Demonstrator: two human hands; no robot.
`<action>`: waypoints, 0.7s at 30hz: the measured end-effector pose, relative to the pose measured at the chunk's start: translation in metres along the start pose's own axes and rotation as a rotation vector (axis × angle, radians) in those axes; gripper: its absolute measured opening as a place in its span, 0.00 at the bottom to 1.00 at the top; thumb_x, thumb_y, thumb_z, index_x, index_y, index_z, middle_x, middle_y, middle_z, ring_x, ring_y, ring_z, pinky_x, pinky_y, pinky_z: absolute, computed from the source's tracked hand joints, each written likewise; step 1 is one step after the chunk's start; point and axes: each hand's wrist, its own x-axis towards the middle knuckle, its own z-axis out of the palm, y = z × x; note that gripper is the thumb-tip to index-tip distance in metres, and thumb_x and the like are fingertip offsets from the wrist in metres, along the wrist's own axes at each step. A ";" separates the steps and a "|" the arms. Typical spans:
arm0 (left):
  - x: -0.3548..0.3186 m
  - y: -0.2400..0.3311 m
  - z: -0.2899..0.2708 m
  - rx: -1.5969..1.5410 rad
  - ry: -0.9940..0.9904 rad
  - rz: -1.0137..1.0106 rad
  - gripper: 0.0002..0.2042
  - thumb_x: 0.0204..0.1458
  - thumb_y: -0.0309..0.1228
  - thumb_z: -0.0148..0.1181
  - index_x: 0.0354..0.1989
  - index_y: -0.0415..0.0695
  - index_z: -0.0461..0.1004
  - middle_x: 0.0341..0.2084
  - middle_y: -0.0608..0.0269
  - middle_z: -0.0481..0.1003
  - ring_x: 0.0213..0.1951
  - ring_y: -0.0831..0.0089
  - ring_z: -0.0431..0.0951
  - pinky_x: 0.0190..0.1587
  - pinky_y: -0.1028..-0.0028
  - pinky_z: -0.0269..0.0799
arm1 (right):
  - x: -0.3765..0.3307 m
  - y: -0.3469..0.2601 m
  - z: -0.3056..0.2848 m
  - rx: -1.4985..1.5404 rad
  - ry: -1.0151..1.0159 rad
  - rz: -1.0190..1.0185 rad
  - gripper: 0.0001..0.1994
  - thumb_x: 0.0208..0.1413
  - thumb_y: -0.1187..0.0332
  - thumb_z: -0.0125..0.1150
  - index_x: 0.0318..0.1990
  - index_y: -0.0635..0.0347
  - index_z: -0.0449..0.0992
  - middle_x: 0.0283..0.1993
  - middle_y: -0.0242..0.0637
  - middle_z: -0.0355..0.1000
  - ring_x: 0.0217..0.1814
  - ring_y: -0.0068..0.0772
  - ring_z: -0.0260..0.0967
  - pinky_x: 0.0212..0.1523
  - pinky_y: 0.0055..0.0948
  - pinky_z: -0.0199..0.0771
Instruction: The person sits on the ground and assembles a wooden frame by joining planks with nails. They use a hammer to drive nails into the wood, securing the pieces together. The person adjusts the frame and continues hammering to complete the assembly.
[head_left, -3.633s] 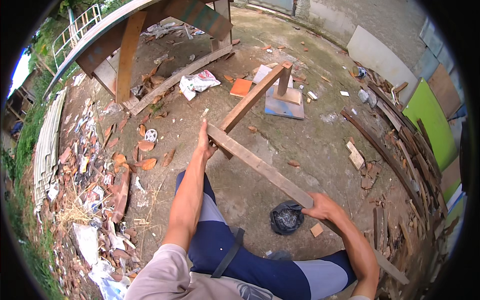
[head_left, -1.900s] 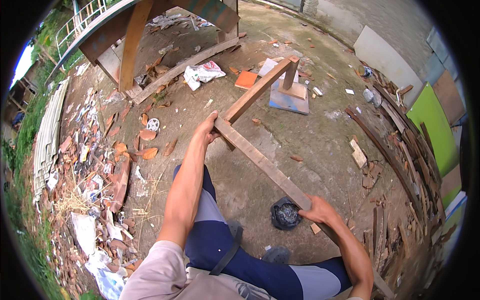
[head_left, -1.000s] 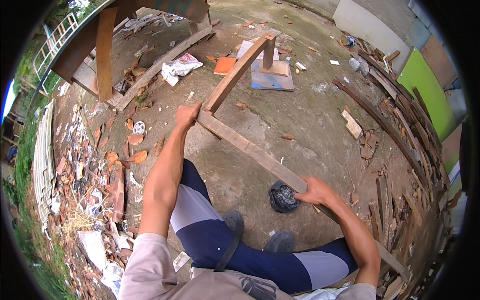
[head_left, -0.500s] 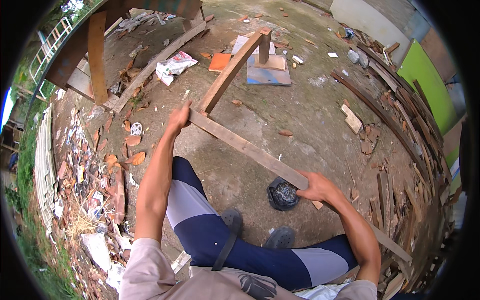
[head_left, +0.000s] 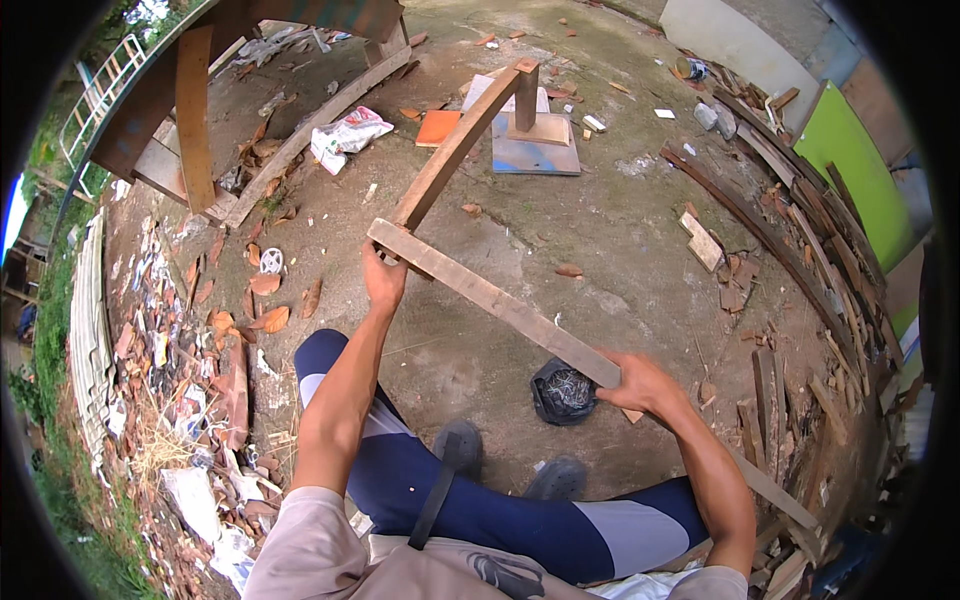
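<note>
A long flat wooden plank (head_left: 490,297) slants across in front of me, from upper left down to lower right past my right forearm. Under its far left end, my left hand (head_left: 385,275) is closed round the wood, with part of the fingers hidden. My right hand (head_left: 640,382) grips the same plank farther along. A wooden beam (head_left: 455,150) meets the plank at its left end and runs away from me to a short upright post (head_left: 526,100). That post stands over a small wood block (head_left: 540,128) on a blue-stained board (head_left: 535,160).
A black plastic bag of nails (head_left: 565,390) sits on the ground beside my right hand. Scrap wood (head_left: 790,250) is heaped along the right. At upper left is a curved wooden frame (head_left: 195,120); litter and dry leaves (head_left: 270,320) lie below it. An orange tile (head_left: 437,128) lies near the beam.
My left hand has shifted from the plank's end to beneath it, slightly right and nearer me. My left knee has moved outward to the left. The right hand keeps its hold.
</note>
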 end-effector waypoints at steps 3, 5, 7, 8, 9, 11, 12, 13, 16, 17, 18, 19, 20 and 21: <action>0.004 0.005 -0.008 0.014 0.013 0.030 0.34 0.40 0.34 0.78 0.56 0.33 0.70 0.47 0.42 0.78 0.51 0.50 0.79 0.54 0.59 0.74 | -0.003 -0.001 -0.001 -0.002 0.003 0.018 0.34 0.43 0.61 0.68 0.64 0.49 0.73 0.50 0.55 0.79 0.52 0.57 0.78 0.56 0.45 0.77; 0.003 0.016 -0.010 0.090 -0.073 0.029 0.33 0.39 0.35 0.78 0.55 0.35 0.72 0.45 0.43 0.79 0.50 0.50 0.80 0.53 0.59 0.74 | -0.007 0.006 0.000 0.031 0.002 0.006 0.34 0.43 0.61 0.68 0.64 0.50 0.73 0.50 0.55 0.79 0.52 0.58 0.77 0.56 0.44 0.77; -0.001 0.030 -0.013 0.109 -0.094 0.035 0.32 0.38 0.38 0.78 0.52 0.37 0.74 0.44 0.44 0.80 0.49 0.49 0.80 0.52 0.59 0.74 | -0.010 0.007 0.000 0.007 -0.005 0.022 0.34 0.42 0.61 0.68 0.63 0.51 0.73 0.50 0.55 0.79 0.53 0.57 0.77 0.56 0.44 0.77; -0.003 0.027 -0.014 0.090 -0.089 0.041 0.32 0.37 0.38 0.78 0.52 0.37 0.74 0.44 0.44 0.80 0.49 0.49 0.80 0.52 0.59 0.74 | -0.011 0.005 0.001 -0.008 -0.015 0.027 0.34 0.42 0.61 0.68 0.63 0.51 0.74 0.50 0.55 0.79 0.53 0.57 0.77 0.56 0.44 0.77; -0.004 0.025 -0.015 0.071 -0.085 0.047 0.32 0.37 0.38 0.79 0.51 0.37 0.74 0.44 0.44 0.80 0.49 0.48 0.80 0.52 0.59 0.74 | -0.012 0.002 0.000 -0.015 -0.020 0.044 0.35 0.42 0.61 0.68 0.64 0.52 0.73 0.50 0.56 0.79 0.53 0.57 0.77 0.56 0.44 0.77; -0.007 0.027 -0.014 0.056 -0.083 0.035 0.32 0.36 0.38 0.79 0.49 0.37 0.74 0.43 0.43 0.80 0.48 0.47 0.80 0.51 0.57 0.74 | -0.017 -0.002 -0.001 -0.027 -0.027 0.090 0.36 0.41 0.61 0.69 0.64 0.53 0.73 0.50 0.56 0.79 0.53 0.58 0.77 0.55 0.44 0.77; -0.010 0.031 -0.013 0.066 -0.085 0.020 0.31 0.36 0.38 0.79 0.49 0.37 0.74 0.42 0.43 0.80 0.48 0.46 0.80 0.51 0.57 0.74 | -0.020 0.002 0.001 -0.025 -0.017 0.073 0.36 0.41 0.61 0.68 0.64 0.53 0.73 0.50 0.56 0.79 0.53 0.57 0.77 0.55 0.44 0.77; -0.012 0.035 -0.012 0.076 -0.088 0.006 0.31 0.36 0.38 0.79 0.48 0.37 0.74 0.42 0.43 0.80 0.48 0.46 0.80 0.51 0.57 0.74 | -0.021 0.009 0.003 -0.022 -0.007 0.057 0.36 0.41 0.61 0.68 0.64 0.53 0.73 0.50 0.56 0.79 0.53 0.57 0.77 0.55 0.44 0.77; -0.011 0.024 -0.011 0.050 -0.059 0.052 0.29 0.35 0.37 0.79 0.46 0.37 0.74 0.42 0.43 0.79 0.47 0.46 0.79 0.51 0.56 0.73 | -0.023 0.007 0.003 -0.049 0.008 0.060 0.36 0.42 0.63 0.68 0.65 0.53 0.72 0.49 0.56 0.79 0.52 0.57 0.78 0.54 0.43 0.77; -0.012 0.024 -0.008 0.047 -0.051 0.068 0.29 0.35 0.37 0.79 0.46 0.37 0.74 0.42 0.43 0.79 0.47 0.46 0.79 0.51 0.56 0.73 | -0.025 0.006 0.003 -0.063 0.012 0.077 0.36 0.42 0.63 0.68 0.65 0.53 0.72 0.49 0.56 0.79 0.51 0.57 0.78 0.54 0.43 0.77; -0.013 0.023 -0.007 0.044 -0.044 0.084 0.29 0.35 0.36 0.79 0.46 0.37 0.74 0.42 0.43 0.79 0.48 0.46 0.79 0.51 0.56 0.73 | -0.024 0.009 0.004 -0.044 -0.012 0.100 0.36 0.42 0.63 0.68 0.65 0.53 0.72 0.48 0.56 0.79 0.51 0.57 0.79 0.53 0.43 0.78; -0.014 0.022 -0.006 0.037 -0.052 0.080 0.29 0.35 0.36 0.78 0.46 0.37 0.75 0.42 0.42 0.79 0.48 0.46 0.79 0.51 0.57 0.73 | -0.021 0.014 0.005 -0.024 -0.035 0.122 0.36 0.42 0.63 0.68 0.65 0.53 0.72 0.47 0.56 0.79 0.50 0.56 0.79 0.53 0.43 0.78; -0.015 0.023 -0.006 0.027 -0.060 0.077 0.29 0.35 0.36 0.78 0.47 0.37 0.75 0.43 0.42 0.79 0.48 0.47 0.78 0.51 0.57 0.73 | -0.020 0.018 0.005 -0.004 -0.056 0.146 0.36 0.42 0.63 0.68 0.65 0.53 0.72 0.47 0.57 0.79 0.49 0.56 0.79 0.52 0.43 0.78; -0.016 0.025 -0.006 0.018 -0.069 0.074 0.29 0.35 0.36 0.78 0.47 0.37 0.75 0.43 0.42 0.79 0.49 0.47 0.78 0.52 0.57 0.73 | -0.020 0.019 0.004 -0.008 -0.044 0.142 0.36 0.42 0.62 0.69 0.65 0.53 0.72 0.45 0.57 0.79 0.48 0.57 0.79 0.51 0.43 0.78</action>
